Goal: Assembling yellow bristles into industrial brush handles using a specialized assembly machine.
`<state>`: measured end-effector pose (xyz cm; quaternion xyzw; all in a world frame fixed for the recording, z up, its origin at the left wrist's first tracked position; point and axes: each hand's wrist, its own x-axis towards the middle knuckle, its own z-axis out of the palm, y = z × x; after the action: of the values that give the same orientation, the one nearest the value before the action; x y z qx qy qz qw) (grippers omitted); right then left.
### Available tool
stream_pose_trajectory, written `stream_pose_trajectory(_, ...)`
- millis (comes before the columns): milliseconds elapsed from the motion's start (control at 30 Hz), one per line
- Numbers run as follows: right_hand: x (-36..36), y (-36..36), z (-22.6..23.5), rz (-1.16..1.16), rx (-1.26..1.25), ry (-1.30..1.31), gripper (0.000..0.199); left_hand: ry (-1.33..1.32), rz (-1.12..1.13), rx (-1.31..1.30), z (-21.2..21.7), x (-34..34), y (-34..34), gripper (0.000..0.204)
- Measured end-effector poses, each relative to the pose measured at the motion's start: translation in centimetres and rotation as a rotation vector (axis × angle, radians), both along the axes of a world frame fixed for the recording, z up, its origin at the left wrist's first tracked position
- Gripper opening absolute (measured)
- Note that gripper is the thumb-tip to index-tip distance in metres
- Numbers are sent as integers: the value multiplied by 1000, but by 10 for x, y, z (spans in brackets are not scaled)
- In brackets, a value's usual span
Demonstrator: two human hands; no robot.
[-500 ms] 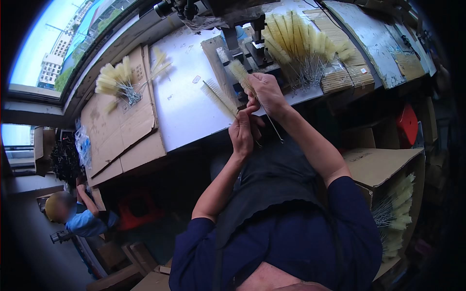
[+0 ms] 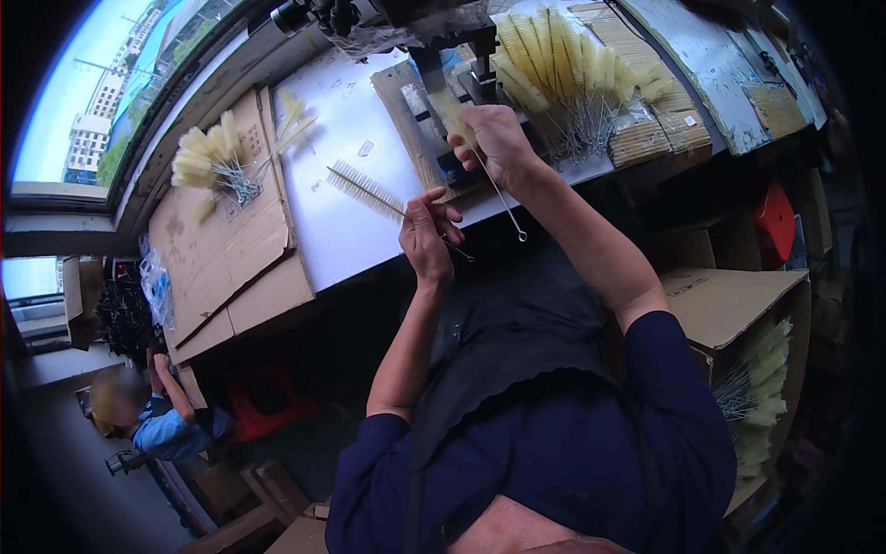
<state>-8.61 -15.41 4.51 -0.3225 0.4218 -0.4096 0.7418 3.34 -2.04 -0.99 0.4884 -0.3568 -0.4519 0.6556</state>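
Pale-yellow bristles (image 2: 355, 185) are fringing a wire brush (image 2: 377, 198) that the left hand (image 2: 427, 240) is pinching by its stem at the white tabletop's (image 2: 337, 222) edge, free fingers (image 2: 448, 219) standing apart. The right hand (image 2: 495, 144) is gripping a second brush (image 2: 450, 110) in a near-closed fist, beside a dark machine (image 2: 483, 66). Small, unreadable print (image 2: 688, 281) is marking a cardboard box (image 2: 738, 303).

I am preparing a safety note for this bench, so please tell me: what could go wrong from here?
The bare right hand is close to the machine, so it might get pinched if a part moves.
The right brush ends in a wire loop that points toward the apron and could perhaps catch on it.
The left hand is bare too, so the left brush might scratch it.
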Motion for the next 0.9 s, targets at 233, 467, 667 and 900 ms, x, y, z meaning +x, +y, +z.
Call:
stream_pose_trajectory(233,-6,13,9,67,112,-128,69,-109,126,-70,17,34,-20,51)
stream_pose_trajectory(467,19,18,30,71,146,-208,60,-97,191,-61,6,45,-16,51)
stream_pose_trajectory(667,27,28,18,157,200,-249,26,-59,183,-30,-4,44,-15,49)
stream_pose_trajectory(900,-29,25,-9,39,-9,-196,28,-133,219,-8,-30,66,-29,49)
